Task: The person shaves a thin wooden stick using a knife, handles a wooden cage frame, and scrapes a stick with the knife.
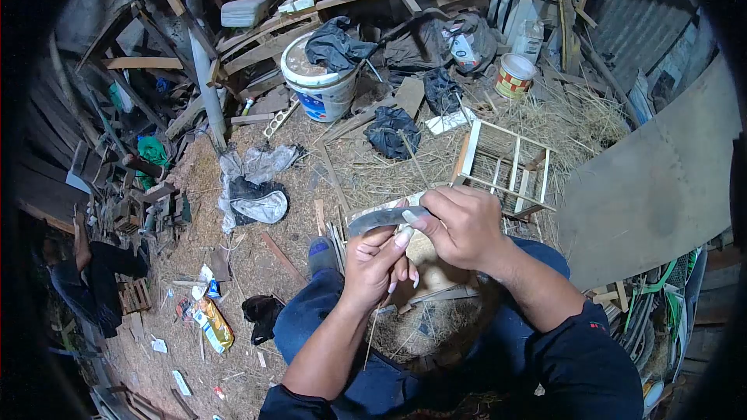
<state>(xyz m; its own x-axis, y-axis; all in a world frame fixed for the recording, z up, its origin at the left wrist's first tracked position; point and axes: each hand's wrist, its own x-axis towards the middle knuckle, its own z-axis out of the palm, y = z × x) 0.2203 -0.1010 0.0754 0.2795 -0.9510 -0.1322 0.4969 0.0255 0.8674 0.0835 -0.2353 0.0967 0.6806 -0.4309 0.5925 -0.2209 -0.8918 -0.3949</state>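
Note:
A grey curved blade (379, 220) is raised in front of the lap, its right end in my right hand (461, 227), whose fingers are wrapped round it. Just below the blade my left hand (375, 266) is pinched round a thin stick (369, 340) that hangs down from the fingers. The fingertips of both hands are close together. Under the hands lies a pale wooden board (428, 260), partly hidden by them. A small slatted wooden frame (510, 167) stands just beyond my right hand.
A white bucket (319, 82) and a smaller tub (514, 76) stand ahead. Black bags (392, 132) lie on the straw-strewn floor. A large sheet (650, 187) leans at the right. Another person (93, 272) sits at the far left. A yellow packet (212, 325) lies at the lower left.

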